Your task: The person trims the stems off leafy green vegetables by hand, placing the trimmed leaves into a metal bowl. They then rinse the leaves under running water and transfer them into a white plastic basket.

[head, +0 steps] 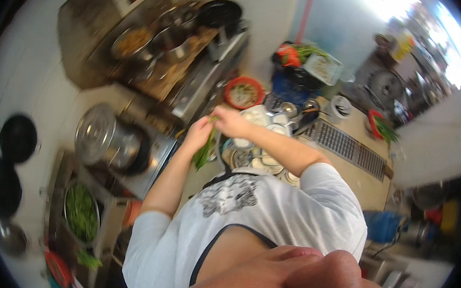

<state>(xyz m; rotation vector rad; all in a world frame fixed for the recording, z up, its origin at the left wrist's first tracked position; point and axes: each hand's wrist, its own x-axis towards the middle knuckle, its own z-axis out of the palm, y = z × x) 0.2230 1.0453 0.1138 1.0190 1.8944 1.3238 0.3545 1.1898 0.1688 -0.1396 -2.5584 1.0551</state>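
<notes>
My left hand [201, 133] grips a green leafy vegetable [203, 154] by its stem, and the leaves hang down below it. Close against it, my right hand [228, 122] has its fingers on the upper end of the same stem. Just beyond my hands stands a red basket [263, 92] holding pale and green cut pieces. Stacked bowls and dishes [277, 130] sit beside and partly beneath my right forearm. The fingertips are somewhat blurred.
On the left are a large lidded metal pot [99, 134] and a bowl of leafy greens [81, 212]. Pots and a bowl of food [132, 43] stand on the stove at upper left. A drain grate [337, 143] and a white bucket [339, 108] lie to the right.
</notes>
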